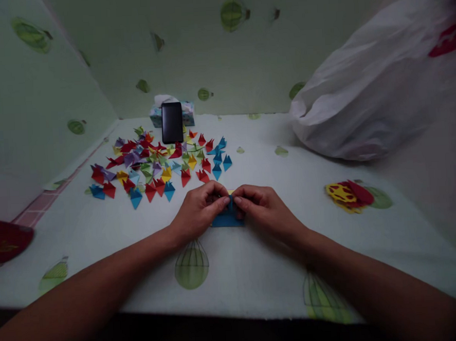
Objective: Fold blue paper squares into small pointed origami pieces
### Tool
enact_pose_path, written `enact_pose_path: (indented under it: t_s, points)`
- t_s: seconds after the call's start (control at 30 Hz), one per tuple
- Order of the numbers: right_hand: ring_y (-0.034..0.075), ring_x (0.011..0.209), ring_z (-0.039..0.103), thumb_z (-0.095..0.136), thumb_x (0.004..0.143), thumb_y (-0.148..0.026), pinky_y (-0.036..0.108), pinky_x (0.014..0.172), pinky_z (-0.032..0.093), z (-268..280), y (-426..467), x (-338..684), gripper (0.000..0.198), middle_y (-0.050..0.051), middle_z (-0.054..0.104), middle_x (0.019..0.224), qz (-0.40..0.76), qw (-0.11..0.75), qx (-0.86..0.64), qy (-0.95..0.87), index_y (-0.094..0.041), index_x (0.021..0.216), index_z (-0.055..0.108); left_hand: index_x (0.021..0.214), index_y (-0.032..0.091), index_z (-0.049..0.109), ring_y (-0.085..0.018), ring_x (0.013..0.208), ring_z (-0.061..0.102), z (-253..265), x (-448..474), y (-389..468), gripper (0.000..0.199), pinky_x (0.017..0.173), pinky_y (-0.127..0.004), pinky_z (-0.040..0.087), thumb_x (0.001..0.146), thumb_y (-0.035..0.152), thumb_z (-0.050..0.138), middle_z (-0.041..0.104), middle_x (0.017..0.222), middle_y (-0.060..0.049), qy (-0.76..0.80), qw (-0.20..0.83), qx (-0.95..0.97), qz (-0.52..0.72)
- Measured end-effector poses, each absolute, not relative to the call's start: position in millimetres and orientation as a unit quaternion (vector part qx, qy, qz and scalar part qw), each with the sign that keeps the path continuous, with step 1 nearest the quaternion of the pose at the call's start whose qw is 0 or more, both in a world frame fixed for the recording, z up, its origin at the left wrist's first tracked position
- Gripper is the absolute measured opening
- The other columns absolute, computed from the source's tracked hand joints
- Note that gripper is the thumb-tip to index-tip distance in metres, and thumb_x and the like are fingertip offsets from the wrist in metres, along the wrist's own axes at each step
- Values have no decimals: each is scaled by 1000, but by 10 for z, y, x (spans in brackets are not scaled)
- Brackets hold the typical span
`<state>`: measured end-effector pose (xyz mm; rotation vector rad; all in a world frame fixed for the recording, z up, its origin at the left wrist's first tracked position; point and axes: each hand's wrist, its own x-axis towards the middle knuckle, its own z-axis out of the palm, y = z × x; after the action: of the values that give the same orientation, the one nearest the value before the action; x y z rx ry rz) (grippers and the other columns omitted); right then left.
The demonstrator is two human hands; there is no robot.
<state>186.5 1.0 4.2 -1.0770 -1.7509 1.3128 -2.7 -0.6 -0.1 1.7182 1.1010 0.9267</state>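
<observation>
The blue paper [227,219] lay flat on the pale cloth-covered surface [257,271], near the middle and close to the person, its long axis running left to right. Both hands met over its far edge: the left hand [199,209] came in from the left and the right hand [261,207] from the right, so neither was nearer than the other. Each hand was curled, thumb and fingertips pinched together on the paper's upper middle, where a small fold stood up between them; how tightly they pressed could not be told. A sliver of yellow showed just beyond the fingertips. Farther off and to the left, well apart from the hands, a scatter of folded paper pieces [162,167] in red, blue, yellow, green and purple spread across the cloth. Behind them a dark phone [171,122] stood upright against a tissue box [188,111] by the far wall. A white plastic bag [377,84] bulked at the far right, and a red and yellow patch [347,194] lay right of the hands. Nothing stood between the hands and the paper.
</observation>
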Motion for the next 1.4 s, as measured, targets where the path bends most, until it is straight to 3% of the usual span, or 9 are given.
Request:
enact_pose_path:
  t_s: [0.5, 0.8, 1.4]
  points:
    - [14, 62, 52, 56, 87, -32, 28, 60, 41, 39, 8, 1855, 18, 0, 58, 67, 504, 342, -420, -673, -18, 77, 64, 88, 16, 61, -15, 75, 64, -1, -10, -5, 18, 69, -27, 53, 81, 31, 69, 65, 84, -2, 427, 481, 663, 382]
    - [14, 62, 53, 57, 87, -32, 27, 59, 42, 26, 11, 1858, 18, -1, 59, 66, 505, 345, -423, -669, -19, 77, 64, 88, 17, 61, -13, 70, 59, 26, -17, -9, 14, 62, -24, 47, 82, 28, 64, 64, 81, -1, 437, 456, 681, 371]
    - [13, 62, 50, 60, 83, -32, 28, 59, 39, 24, 11, 1842, 15, -1, 56, 66, 526, 344, -415, -658, -18, 79, 62, 90, 16, 62, -15, 74, 58, -8, -45, 21, 17, 68, -28, 47, 86, 33, 63, 63, 82, -2, 437, 446, 689, 368]
